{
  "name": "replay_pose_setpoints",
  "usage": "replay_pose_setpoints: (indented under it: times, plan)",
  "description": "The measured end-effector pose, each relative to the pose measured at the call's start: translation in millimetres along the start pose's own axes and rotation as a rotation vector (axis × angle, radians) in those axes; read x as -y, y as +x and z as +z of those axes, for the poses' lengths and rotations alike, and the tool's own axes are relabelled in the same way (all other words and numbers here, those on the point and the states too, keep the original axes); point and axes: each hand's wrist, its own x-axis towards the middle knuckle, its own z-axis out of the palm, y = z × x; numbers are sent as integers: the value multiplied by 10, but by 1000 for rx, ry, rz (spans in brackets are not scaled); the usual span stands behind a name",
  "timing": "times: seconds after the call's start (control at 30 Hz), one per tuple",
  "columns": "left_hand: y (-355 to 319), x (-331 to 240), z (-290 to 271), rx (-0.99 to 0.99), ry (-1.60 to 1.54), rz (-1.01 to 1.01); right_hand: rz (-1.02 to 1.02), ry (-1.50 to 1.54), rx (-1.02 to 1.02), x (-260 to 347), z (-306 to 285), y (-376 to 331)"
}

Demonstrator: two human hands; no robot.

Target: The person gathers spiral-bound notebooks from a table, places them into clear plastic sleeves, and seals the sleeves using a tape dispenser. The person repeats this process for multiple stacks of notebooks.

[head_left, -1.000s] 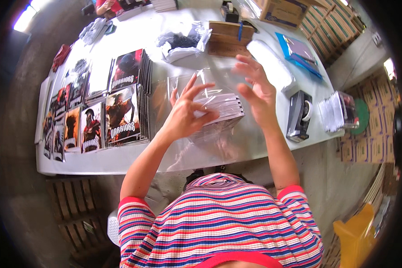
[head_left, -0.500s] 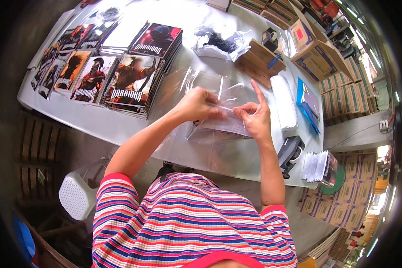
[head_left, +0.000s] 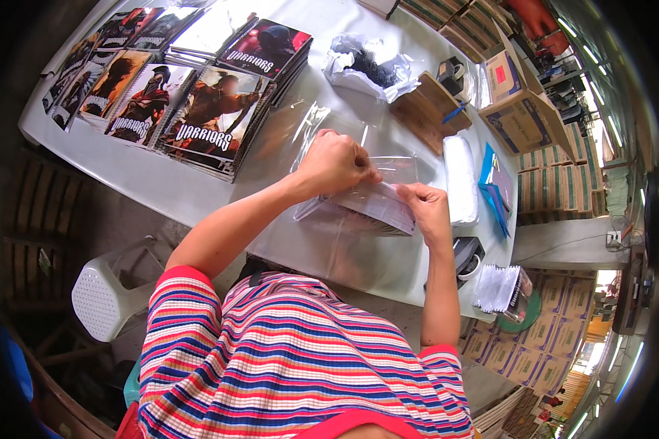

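Observation:
In front of me on the table, a clear plastic bag [head_left: 399,170] is wrapped around a pale-sided stack [head_left: 379,211] that looks like spiral notebooks. My left hand [head_left: 337,161] is closed, its fingers curled and pinching the bag's film above the stack. At the stack's right end, my right hand [head_left: 428,211] pinches the bag's edge between thumb and fingers. Loose film spreads out to the left, under my left wrist. What lies inside the left fist is partly hidden.
Stacks of spiral notebooks [head_left: 216,113] with illustrated covers fill the table's left. Farther back are crumpled plastic [head_left: 366,69], a wooden box [head_left: 425,110] and an open carton [head_left: 520,110]. A white packet [head_left: 459,179], blue folder [head_left: 494,190] and black tape dispenser [head_left: 467,257] lie right.
My left hand has turned and closed into a fist over the bag. The right index finger, raised before, has come down onto the bag's edge. The view has shifted slightly.

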Motion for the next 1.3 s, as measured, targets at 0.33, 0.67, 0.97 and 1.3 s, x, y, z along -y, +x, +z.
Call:
replay_pose_setpoints:
  times: [0.33,0.67,0.97,1.3]
  plan:
    - [-20,274,-142,387,-548,-80,-92,-145,30,18,108,57]
    - [-323,-261,-158,148,203,381,-485,-884,-213,276,343,-304]
    - [-573,138,131,-134,331,879,-164,-142,-202,90,-89,-1241]
    - [-518,78,189,-147,340,895,851,270,-768,-2017,-1280,-1895]
